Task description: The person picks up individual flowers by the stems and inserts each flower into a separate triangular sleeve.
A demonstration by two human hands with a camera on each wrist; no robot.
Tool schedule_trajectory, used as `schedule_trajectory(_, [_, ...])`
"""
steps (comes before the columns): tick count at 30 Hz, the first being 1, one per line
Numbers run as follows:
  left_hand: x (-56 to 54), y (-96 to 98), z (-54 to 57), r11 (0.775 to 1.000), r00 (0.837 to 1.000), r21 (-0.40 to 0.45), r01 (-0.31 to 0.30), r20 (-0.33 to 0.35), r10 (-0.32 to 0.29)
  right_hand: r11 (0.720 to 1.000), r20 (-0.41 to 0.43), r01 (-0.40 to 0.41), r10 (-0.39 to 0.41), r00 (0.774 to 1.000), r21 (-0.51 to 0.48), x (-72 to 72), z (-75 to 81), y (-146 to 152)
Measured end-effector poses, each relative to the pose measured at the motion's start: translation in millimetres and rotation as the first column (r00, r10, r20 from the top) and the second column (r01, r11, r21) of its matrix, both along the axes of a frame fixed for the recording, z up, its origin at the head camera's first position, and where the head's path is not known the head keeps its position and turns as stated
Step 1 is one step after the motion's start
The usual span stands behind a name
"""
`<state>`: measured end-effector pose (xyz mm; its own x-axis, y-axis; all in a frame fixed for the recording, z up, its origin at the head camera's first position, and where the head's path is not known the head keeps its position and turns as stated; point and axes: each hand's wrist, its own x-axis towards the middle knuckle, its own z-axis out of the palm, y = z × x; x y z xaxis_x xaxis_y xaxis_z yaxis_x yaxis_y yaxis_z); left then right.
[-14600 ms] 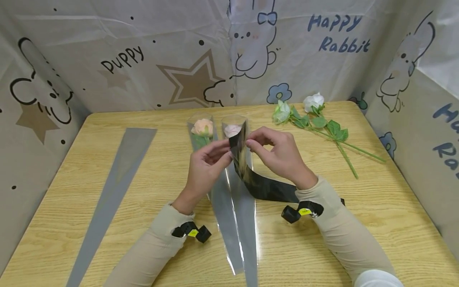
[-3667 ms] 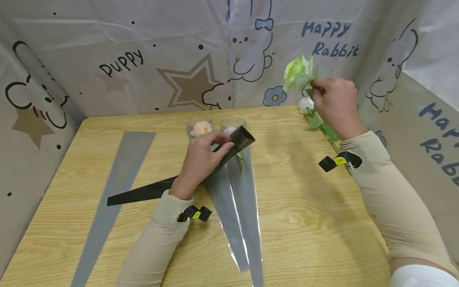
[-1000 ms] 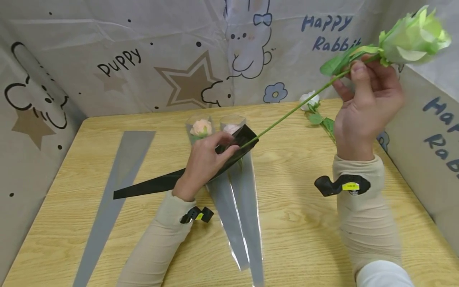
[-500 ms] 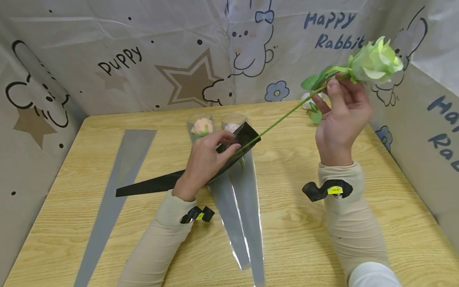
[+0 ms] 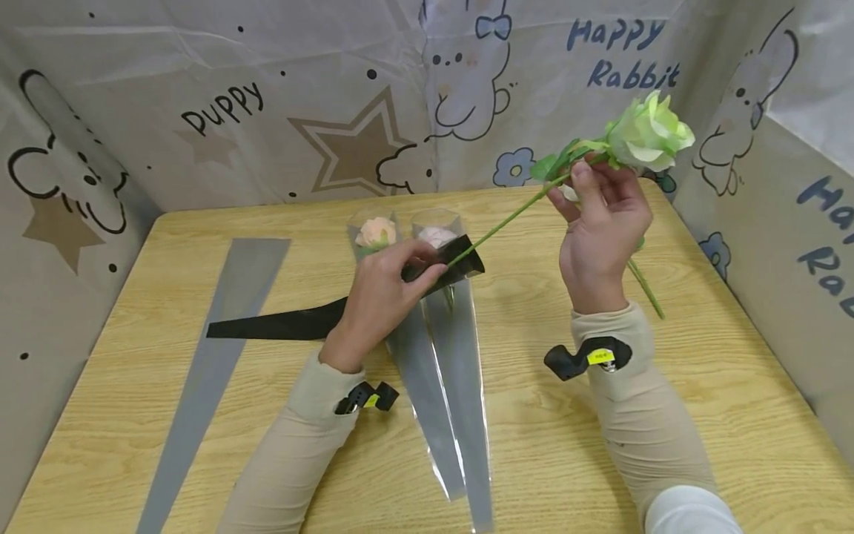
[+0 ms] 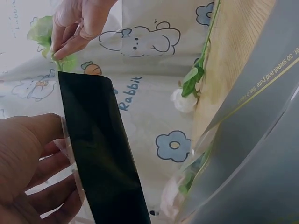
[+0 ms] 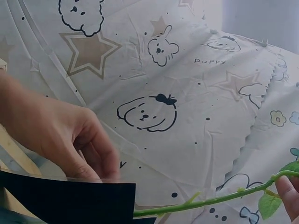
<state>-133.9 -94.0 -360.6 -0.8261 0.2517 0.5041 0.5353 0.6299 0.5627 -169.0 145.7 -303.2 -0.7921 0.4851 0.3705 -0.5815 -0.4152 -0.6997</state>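
Observation:
My left hand [image 5: 387,297] grips a long black flower sleeve [image 5: 280,324] near its wide mouth, the narrow tail pointing left over the table. With thumb and fingers, my right hand [image 5: 603,230] pinches the stem of a pale green artificial rose [image 5: 650,133] just below its bloom. The stem slants down leftward into the sleeve's mouth, and its lower end is hidden inside. In the right wrist view the green stem [image 7: 210,201] enters the black sleeve [image 7: 84,198]. Under the left hand lie two grey sleeves, holding a peach rose [image 5: 376,233] and a pale pink rose [image 5: 437,237].
A flat grey sleeve [image 5: 220,334] lies on the left of the wooden table [image 5: 547,445]. At the back right, a white rose [image 6: 184,99] lies on the table, mostly hidden behind the right hand in the head view. Printed cloth walls [image 5: 320,59] enclose the table.
The right hand took the green rose from the table; over the last second it moved left and down, sliding the stem deeper into the black sleeve. The sleeve's tail has risen slightly.

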Motion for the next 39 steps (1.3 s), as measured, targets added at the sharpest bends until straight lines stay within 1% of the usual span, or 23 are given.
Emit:
schedule_trajectory(3, [-0.3,-0.9,1.1,1.0,1.0,-0.001,-0.003,-0.011,0.003,1.0,-0.001,-0.002,0.002,1.0,-0.003,-1.1,-2.4,-1.8])
schedule_trajectory(9, [-0.3,-3.1,1.9,1.0,0.998,0.01,0.0,-0.058,0.001,1.0,-0.001,-0.024,0.024,1.0,-0.007,-1.5,-4.9,-5.2])
schedule_trajectory(17, [0.7,-2.7,4.3,0.999,0.995,0.044,0.006,-0.101,-0.002,0.998,0.004,-0.063,0.063,0.998,-0.01,-0.8,-8.9,-10.0])
schedule_trajectory(19, [1.3,-2.6,5.4,0.999,0.994,0.049,0.004,-0.11,0.002,0.998,0.003,-0.064,0.064,0.998,0.004,0.1,-9.9,-11.3])
schedule_trajectory(25, [2.7,-3.7,7.5,0.996,0.989,0.086,-0.013,-0.147,0.026,0.994,-0.023,-0.089,0.091,0.996,0.058,4.5,-13.1,-17.7])
schedule_trajectory(29, [3.6,-4.3,8.8,0.994,0.987,0.112,-0.018,-0.159,0.036,0.991,-0.04,-0.115,0.118,0.992,0.064,8.4,-14.0,-23.9])
schedule_trajectory(35, [4.8,-4.2,11.7,0.989,0.981,0.145,-0.013,-0.187,0.04,0.988,-0.043,-0.138,0.141,0.989,0.065,14.3,-14.8,-32.2])
schedule_trajectory(39, [5.2,-4.2,13.7,0.988,0.977,0.152,-0.009,-0.207,0.041,0.985,-0.065,-0.163,0.167,0.984,0.061,17.9,-17.0,-36.7])
